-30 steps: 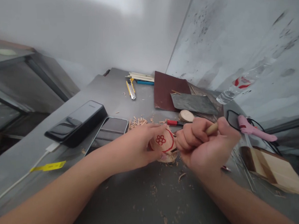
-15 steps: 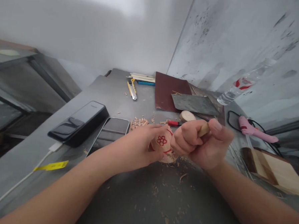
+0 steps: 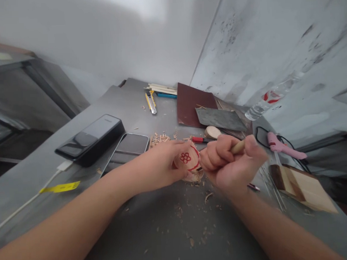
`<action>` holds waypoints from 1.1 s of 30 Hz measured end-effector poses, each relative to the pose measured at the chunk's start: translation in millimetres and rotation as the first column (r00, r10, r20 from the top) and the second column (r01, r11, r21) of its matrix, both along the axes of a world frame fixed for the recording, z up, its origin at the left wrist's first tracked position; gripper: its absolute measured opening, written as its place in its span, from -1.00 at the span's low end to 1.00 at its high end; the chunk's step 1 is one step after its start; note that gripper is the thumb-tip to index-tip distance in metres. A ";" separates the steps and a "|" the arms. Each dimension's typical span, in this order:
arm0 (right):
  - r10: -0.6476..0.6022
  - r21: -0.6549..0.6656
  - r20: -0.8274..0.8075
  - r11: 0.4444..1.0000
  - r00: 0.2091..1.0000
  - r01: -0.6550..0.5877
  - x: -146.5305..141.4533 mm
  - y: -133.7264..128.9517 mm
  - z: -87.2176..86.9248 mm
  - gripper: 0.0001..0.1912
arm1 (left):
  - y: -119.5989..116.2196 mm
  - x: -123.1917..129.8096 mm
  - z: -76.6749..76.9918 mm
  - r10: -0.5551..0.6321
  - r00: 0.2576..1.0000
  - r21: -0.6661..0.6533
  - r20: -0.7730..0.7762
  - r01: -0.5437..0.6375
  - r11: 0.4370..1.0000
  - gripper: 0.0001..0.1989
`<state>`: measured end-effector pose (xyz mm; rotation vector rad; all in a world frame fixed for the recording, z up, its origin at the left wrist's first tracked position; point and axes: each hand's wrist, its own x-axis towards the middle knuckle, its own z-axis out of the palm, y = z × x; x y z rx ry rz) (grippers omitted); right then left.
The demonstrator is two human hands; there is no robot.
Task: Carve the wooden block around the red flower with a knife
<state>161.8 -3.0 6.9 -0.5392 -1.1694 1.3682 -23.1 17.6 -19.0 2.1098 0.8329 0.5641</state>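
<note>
My left hand (image 3: 167,161) grips a small round piece of wood (image 3: 193,159) by its left side, thumb below and fingers above. A red flower and a red curved line are drawn on its pale face. Closed in a fist, my right hand (image 3: 230,162) holds a carving tool by its wooden handle (image 3: 238,146); the tool's working end is hidden by the fingers at the wood's right edge. Wood shavings (image 3: 160,139) are heaped behind my left hand, and more crumbs lie scattered on the grey table (image 3: 155,232) below.
Left are a phone (image 3: 128,148) and a black power bank (image 3: 91,138) with a cable. Behind lie a utility knife (image 3: 150,103), sandpaper (image 3: 189,106), a red marker (image 3: 200,139) and a wood disc (image 3: 212,132). To the right: a water bottle (image 3: 272,97), pink glue gun (image 3: 285,145) and wooden block (image 3: 306,187).
The view has shifted slightly, so the items on the right sit further left. My right wrist has turned a little, and more of the wood's right edge shows. Both grips are the same.
</note>
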 end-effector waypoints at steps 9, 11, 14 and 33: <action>0.394 0.020 0.095 0.917 0.914 -0.398 6.2 26.3 2.9 -0.43 | 0.8 1.4 3.1 -0.019 0.999 0.010 0.041 0.018 1.000 -0.84; 0.388 0.010 0.087 0.921 0.918 -0.390 6.1 26.8 2.9 -0.44 | 1.1 1.3 2.0 -0.028 0.998 0.003 0.049 0.028 1.000 -0.83; 0.315 0.010 0.060 0.949 0.947 -0.316 7.2 23.7 1.0 -0.43 | 1.5 0.8 -0.5 -0.017 0.999 0.007 0.044 0.016 1.000 -0.86; 0.344 -0.021 0.096 0.939 0.934 -0.343 4.2 28.1 3.1 -0.40 | 1.7 1.5 0.0 -0.023 0.998 0.006 0.059 0.023 1.000 -0.82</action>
